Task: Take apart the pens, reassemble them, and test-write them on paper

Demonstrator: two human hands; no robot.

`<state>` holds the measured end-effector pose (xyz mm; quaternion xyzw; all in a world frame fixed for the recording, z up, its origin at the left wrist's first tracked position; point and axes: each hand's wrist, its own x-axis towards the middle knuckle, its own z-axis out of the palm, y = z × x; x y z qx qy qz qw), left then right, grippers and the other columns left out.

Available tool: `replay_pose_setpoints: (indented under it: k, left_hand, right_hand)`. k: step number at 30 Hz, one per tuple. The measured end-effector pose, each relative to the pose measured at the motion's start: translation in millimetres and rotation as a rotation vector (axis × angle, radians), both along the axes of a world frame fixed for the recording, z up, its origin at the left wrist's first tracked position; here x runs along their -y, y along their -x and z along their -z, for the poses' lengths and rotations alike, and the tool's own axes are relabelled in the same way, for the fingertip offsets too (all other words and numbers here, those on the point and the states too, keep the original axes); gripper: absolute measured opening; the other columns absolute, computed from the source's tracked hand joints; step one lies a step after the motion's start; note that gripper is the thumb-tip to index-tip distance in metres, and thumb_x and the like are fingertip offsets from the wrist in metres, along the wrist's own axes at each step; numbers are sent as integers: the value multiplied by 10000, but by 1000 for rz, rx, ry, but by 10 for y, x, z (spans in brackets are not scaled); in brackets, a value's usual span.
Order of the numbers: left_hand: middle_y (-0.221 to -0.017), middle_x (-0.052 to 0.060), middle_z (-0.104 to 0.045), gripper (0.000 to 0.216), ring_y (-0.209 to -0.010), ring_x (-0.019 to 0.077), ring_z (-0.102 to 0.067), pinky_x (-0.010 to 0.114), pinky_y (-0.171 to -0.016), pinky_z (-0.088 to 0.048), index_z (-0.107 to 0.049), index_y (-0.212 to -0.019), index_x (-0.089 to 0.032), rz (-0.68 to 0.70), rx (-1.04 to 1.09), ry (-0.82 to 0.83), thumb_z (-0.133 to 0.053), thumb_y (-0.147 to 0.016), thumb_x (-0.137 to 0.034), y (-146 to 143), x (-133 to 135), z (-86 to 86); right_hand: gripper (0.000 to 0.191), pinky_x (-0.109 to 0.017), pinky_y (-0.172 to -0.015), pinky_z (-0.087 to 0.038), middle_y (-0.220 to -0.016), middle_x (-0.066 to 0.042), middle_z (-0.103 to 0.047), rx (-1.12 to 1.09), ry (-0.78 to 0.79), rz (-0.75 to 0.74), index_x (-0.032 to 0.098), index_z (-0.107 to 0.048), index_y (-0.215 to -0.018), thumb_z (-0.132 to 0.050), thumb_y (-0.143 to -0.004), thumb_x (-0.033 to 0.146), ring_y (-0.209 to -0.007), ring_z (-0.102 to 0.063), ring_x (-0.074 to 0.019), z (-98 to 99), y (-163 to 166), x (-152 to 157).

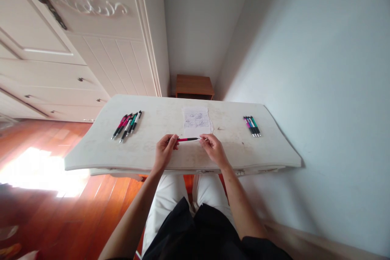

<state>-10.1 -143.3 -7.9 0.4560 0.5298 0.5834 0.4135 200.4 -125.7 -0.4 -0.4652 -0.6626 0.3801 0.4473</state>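
A red and black pen point(187, 139) is held level above the near middle of the table. My left hand point(166, 149) is closed around its left end, hiding that part. At the pen's other end, my right hand point(214, 149) pinches the pale tip point(199, 139) between its fingertips. Whether the tip is attached to the black grip or apart from it is too small to tell. Just beyond the pen lies a torn sheet of paper point(197, 118) covered with dark scribbles.
Several pens point(126, 125) in red, white and green lie loosely at the table's left. On the right, several pens point(252, 126) lie side by side. The white table point(161, 113) stands near a wall point(319, 89), a cabinet point(115, 57) and a brown wooden stand point(195, 84).
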Motion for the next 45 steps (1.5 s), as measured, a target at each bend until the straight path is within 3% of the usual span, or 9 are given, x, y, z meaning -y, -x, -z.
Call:
replay_pose_setpoints:
  k: [4, 9, 16, 22, 33, 45]
  left_hand:
    - [-647, 17, -627, 331, -548, 105, -555, 216, -548, -454, -661, -820, -140, 35, -7, 1, -607, -826, -467, 2, 9, 15]
    - [-641, 19, -641, 335, -542, 108, -564, 220, -549, -460, -646, -877, -138, 75, 4, -12, -627, -814, -466, -9, 26, -22]
    - [-732, 49, -684, 389, -554, 111, -572, 235, -556, -464, -584, -1043, -137, 121, 88, -46, -631, -818, -451, -11, 37, -66]
    - [-757, 45, -676, 342, -587, 113, -575, 238, -571, -468, -612, -1000, -139, 86, 82, -52, -655, -804, -416, -8, 33, -38]
    - [-752, 52, -680, 360, -579, 112, -573, 233, -567, -475, -624, -1014, -130, -2, 106, -34, -630, -820, -434, -14, 24, -38]
    - [-626, 28, -666, 344, -585, 141, -609, 265, -603, -509, -708, -936, -139, 160, 27, 8, -743, -716, -401, 35, 45, -17]
  right_hand:
    - [319, -255, -678, -495, -928, -63, -658, -39, 59, -49, 190, -677, -1005, -608, -838, 453, -742, -600, -149, -19, 96, -8]
    - [341, -252, -607, -471, -722, -23, -641, -63, 155, -88, 180, -672, -836, -580, -840, 508, -625, -585, -147, -52, 140, 3]
    - [419, -230, -533, -429, -626, -11, -594, -131, 205, 103, 176, -619, -712, -549, -835, 571, -537, -515, -121, 4, 149, 27]
    - [419, -225, -517, -423, -620, -10, -584, -188, 214, 117, 180, -602, -680, -576, -811, 578, -527, -500, -117, 32, 132, 24]
    - [304, -239, -579, -468, -661, 1, -621, -264, 198, 94, 180, -679, -852, -669, -773, 473, -588, -559, -124, 75, 43, 46]
    - [300, -275, -638, -526, -758, -19, -697, -266, 219, 43, 208, -717, -929, -742, -710, 411, -650, -627, -153, 97, 18, 56]
